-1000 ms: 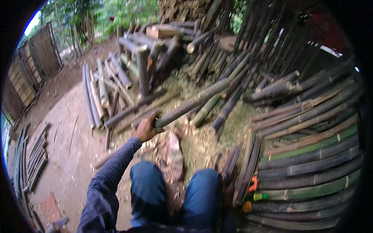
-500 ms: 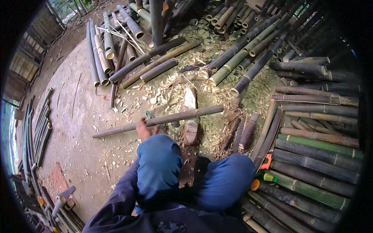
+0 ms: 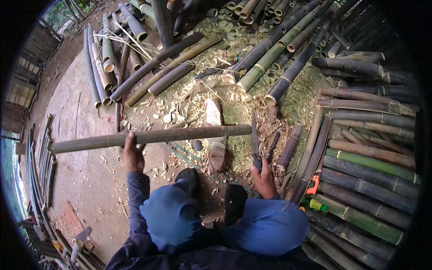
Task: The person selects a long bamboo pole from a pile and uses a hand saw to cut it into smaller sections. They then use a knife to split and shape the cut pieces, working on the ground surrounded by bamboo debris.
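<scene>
A long brown bamboo pole [image 3: 180, 135] lies crosswise in front of me, its right end over a pale wooden block [image 3: 217, 157]. My left hand [image 3: 133, 155] is closed round the pole left of its middle, fingers wrapped from below. Its left end reaches toward the poles on the far left. My right hand [image 3: 264, 178] is closed on the dark handle of a knife [image 3: 255, 137]. The blade points away from me, upright beside the pole's right end; whether they touch I cannot tell.
Wood chips [image 3: 173, 118] litter the ground round the block. Cut bamboo poles [image 3: 148, 67] lie at the back left, and more [image 3: 270, 67] at the back right. A stack of bamboo [image 3: 369, 180] fills the right side, with an orange-handled tool [image 3: 312, 185] and a green-capped bottle [image 3: 316, 205] on it.
The pole has shifted left, its left end now much farther out. My left hand has moved left along with it. My right hand, hidden before, now shows with the knife. My knees have moved.
</scene>
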`<move>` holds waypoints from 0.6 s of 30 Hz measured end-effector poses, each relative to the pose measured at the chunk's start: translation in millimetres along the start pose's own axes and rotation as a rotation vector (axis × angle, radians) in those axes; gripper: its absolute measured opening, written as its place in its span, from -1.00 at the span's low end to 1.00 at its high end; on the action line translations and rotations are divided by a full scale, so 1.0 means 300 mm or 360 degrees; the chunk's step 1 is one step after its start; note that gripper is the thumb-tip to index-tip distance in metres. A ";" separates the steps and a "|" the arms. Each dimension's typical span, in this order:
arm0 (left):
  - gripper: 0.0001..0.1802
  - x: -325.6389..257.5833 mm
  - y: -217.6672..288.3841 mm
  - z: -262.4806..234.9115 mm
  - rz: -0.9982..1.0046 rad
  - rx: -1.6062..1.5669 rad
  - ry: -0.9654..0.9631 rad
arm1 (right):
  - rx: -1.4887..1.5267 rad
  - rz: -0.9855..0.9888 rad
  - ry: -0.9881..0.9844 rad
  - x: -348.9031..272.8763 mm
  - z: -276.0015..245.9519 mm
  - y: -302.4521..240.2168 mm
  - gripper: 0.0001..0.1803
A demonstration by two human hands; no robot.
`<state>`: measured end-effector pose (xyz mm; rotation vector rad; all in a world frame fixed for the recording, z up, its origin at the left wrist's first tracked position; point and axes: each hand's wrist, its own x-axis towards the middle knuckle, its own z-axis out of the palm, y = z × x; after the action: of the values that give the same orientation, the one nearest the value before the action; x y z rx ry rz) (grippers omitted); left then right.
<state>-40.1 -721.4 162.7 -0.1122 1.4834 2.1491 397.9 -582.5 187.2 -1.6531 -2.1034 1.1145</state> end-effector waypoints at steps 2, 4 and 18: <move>-0.56 -0.077 0.158 0.109 0.0289 0.0179 -0.0242 | -0.0004 -0.0235 0.0019 0.064 0.043 -0.015 -0.49; -0.56 -0.166 0.233 0.231 0.0546 0.0154 -0.0327 | -0.0161 -0.0341 -0.0020 0.124 0.087 -0.015 -0.48; -0.49 -0.353 0.249 0.540 0.1224 0.0583 -0.0576 | -0.0518 -0.0566 0.0114 0.257 0.118 -0.068 -0.49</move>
<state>52.4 -635.6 327.6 1.0732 1.8372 2.1959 336.3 -528.6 157.2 -1.3319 -2.5022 0.6223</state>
